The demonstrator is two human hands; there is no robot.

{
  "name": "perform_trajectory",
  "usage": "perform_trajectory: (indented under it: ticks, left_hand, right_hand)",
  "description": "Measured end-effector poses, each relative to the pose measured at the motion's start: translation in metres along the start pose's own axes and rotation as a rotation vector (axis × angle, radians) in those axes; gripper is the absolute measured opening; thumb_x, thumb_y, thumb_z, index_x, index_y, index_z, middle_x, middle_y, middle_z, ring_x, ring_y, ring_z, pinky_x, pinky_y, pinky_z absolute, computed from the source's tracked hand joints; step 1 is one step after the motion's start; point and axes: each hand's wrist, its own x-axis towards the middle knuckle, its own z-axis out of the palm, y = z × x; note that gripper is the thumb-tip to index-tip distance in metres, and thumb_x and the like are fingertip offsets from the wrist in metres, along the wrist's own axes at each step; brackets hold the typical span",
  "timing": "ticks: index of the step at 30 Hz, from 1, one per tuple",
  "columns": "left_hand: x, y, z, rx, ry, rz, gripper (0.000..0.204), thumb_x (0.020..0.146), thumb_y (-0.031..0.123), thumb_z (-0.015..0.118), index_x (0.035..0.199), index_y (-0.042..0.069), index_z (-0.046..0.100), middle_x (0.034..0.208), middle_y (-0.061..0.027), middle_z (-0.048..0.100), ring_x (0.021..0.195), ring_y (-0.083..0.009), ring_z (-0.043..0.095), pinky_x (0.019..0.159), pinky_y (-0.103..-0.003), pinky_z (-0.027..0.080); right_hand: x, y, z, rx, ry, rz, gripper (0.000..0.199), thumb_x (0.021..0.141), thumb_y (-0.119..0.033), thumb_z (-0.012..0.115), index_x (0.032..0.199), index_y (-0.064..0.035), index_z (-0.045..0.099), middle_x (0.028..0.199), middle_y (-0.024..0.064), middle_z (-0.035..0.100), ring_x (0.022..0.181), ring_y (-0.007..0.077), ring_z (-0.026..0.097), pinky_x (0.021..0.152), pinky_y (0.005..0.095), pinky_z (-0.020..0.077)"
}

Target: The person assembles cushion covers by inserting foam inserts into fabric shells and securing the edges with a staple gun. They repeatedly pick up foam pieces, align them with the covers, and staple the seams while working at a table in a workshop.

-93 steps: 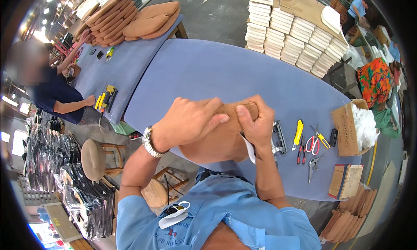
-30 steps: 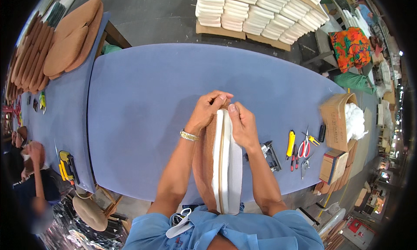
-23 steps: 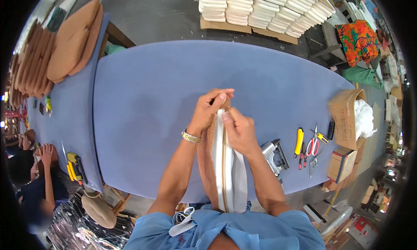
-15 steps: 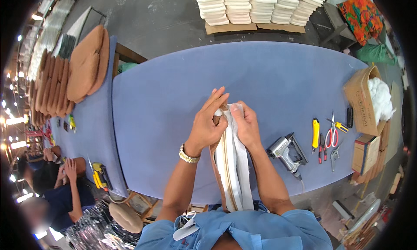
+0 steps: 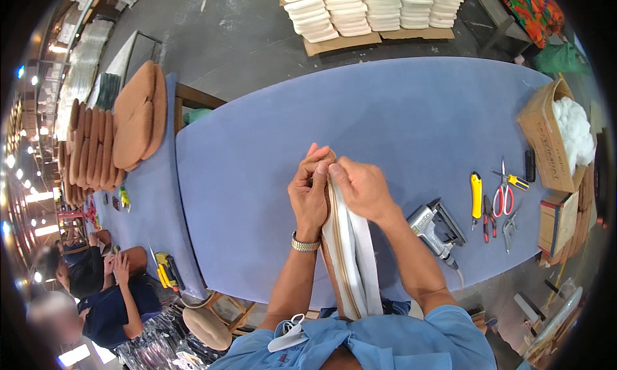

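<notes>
A long fabric piece with white strips, a brown edge and a zipper-like line down its length runs from my hands toward my body. My left hand, with a metal-band watch above it, pinches the far end between thumb and fingers. Close against it, my right hand grips the same end, thumb and fingertips pressed together. Both hands are over the middle of the blue table. What lies between the fingertips is mostly hidden.
To the right lie a staple gun, a yellow cutter, scissors and pliers. A carton holds white stuffing. Brown cushions are stacked at left, near another person. White padding stacks stand beyond the table.
My right hand has turned inward, its fingertips now meeting my left thumb at the fabric's end. My left fingers have drawn in closer. The whole view has shifted slightly.
</notes>
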Motion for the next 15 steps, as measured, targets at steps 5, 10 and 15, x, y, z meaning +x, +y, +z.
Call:
perform_trajectory:
  ticks: [5,10,15]
  left_hand:
    - [-0.012,-0.008,0.000,-0.157,0.078,0.003,0.014,0.103,0.011,0.065,0.099,0.000,0.074,0.119,-0.0122,0.073,0.136,-0.0301,0.056,0.118,-0.047,0.039]
    - [-0.021,-0.011,-0.014,-0.219,0.125,0.028,0.013,0.099,0.010,0.068,0.097,0.000,0.076,0.108,-0.0114,0.075,0.120,-0.0260,0.064,0.121,-0.050,0.035]
    - [-0.026,-0.014,-0.037,-0.325,0.113,0.014,0.015,0.097,0.012,0.072,0.096,-0.002,0.076,0.106,-0.0129,0.074,0.117,-0.0249,0.065,0.124,-0.052,0.032]
  right_hand:
    - [-0.017,-0.012,0.010,-0.213,-0.018,-0.118,0.027,0.103,-0.021,0.061,0.084,-0.0035,0.055,0.071,0.0146,0.060,0.058,0.0361,0.061,0.053,0.0450,0.0466]
    - [-0.030,-0.033,0.017,-0.313,-0.040,-0.086,0.023,0.100,-0.017,0.063,0.083,-0.0045,0.054,0.069,0.0122,0.059,0.058,0.0317,0.061,0.051,0.0424,0.0470]
    - [-0.041,-0.028,0.016,0.108,-0.096,0.133,0.020,0.101,-0.020,0.061,0.090,-0.0043,0.058,0.067,0.0088,0.055,0.057,0.0165,0.056,0.052,0.0339,0.0440]
